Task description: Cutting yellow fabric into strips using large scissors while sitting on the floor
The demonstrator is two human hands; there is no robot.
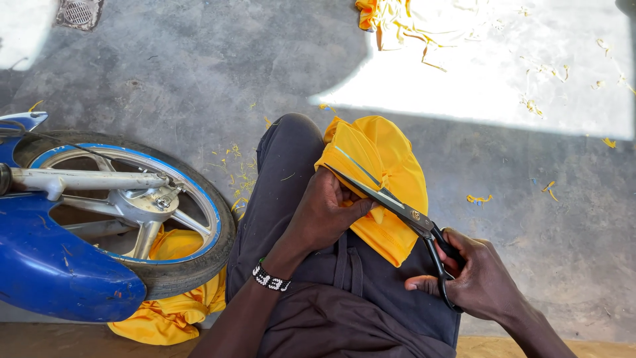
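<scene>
a person's left hand [328,209] pinched a folded yellow cloth [381,179] draped over a dark-trousered knee [291,142], fingers closed tight on its near edge. the right hand [477,278], curled through the black handles, gripped large scissors [397,205] whose blades lay partly open across the cloth. a motorcycle wheel [132,205] with a blue rim stood at left, more yellow fabric [172,311] beneath it. yellow scraps [478,198] dotted the concrete floor [199,73].

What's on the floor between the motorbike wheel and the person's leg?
In the head view, small yellow fabric scraps litter the grey concrete floor between the wheel and the dark-trousered leg.
</scene>
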